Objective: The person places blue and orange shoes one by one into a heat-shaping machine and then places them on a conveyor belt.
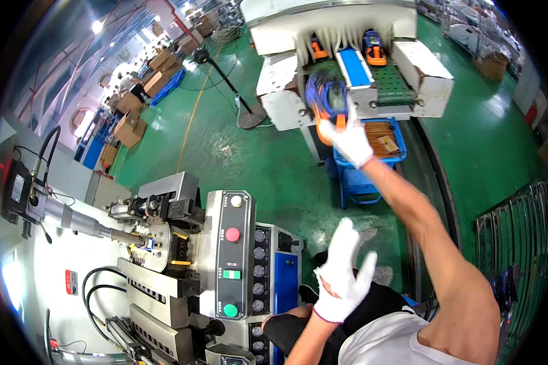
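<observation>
My right hand (351, 141), in a white glove, is stretched far out toward the conveyor machine, fingers closed on a blue-and-orange shoe upper (326, 97). Motion blurs the shoe upper, which hangs over the near left edge of the green conveyor belt (393, 84). My left hand (345, 274), also gloved in white, is raised in front of my lap with fingers apart and nothing in it. Two similar pieces lie on the belt by the strip curtain: an orange one (318, 47) at left and a blue-and-orange one (374, 47) at right.
A blue cart (399, 146) with a brown slatted top stands under the conveyor's end. At my left is a machine with a button panel (232, 255), arms and hoses. A black pedestal fan (249, 112) stands beyond it. A metal rack (511, 243) is at right.
</observation>
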`<action>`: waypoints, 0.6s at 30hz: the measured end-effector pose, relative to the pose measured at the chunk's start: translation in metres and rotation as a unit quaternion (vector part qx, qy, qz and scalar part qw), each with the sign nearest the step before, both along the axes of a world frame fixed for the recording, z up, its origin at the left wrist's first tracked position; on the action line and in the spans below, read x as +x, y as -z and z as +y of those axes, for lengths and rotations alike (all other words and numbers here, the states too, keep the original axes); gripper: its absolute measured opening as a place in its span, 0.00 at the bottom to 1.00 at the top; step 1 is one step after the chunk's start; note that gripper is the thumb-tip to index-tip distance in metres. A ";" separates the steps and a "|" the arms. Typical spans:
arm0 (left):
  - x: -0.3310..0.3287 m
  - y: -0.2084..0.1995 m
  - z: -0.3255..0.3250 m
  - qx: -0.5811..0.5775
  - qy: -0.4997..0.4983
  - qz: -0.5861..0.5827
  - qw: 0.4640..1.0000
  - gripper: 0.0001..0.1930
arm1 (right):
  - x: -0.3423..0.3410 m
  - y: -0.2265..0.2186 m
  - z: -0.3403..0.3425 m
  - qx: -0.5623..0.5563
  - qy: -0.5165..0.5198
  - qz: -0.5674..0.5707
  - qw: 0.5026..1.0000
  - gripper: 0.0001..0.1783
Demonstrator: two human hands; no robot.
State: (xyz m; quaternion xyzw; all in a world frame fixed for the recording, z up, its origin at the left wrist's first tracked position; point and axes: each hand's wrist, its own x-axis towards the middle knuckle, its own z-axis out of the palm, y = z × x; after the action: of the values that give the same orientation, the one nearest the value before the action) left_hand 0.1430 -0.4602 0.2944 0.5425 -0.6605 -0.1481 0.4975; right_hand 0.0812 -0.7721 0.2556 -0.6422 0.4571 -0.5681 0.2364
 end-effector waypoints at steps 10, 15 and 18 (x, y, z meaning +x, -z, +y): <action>0.013 0.157 0.219 0.301 -0.371 0.192 0.858 0.26 | 0.038 0.041 -0.308 0.141 0.039 0.294 0.944 0.47; 0.014 0.154 0.361 0.356 -0.620 0.034 0.699 0.18 | 0.007 0.062 -0.279 0.013 -0.063 0.255 0.965 0.41; -0.047 0.177 0.481 0.367 -0.769 0.195 0.485 0.16 | 0.023 0.113 -0.170 0.127 -0.197 0.082 0.969 0.38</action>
State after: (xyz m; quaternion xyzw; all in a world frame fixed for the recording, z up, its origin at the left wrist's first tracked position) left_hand 0.0963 0.0210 0.1172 0.9252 0.2481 -0.0374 0.2847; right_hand 0.1039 -0.9417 0.1424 -0.7283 0.4083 -0.3932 0.3851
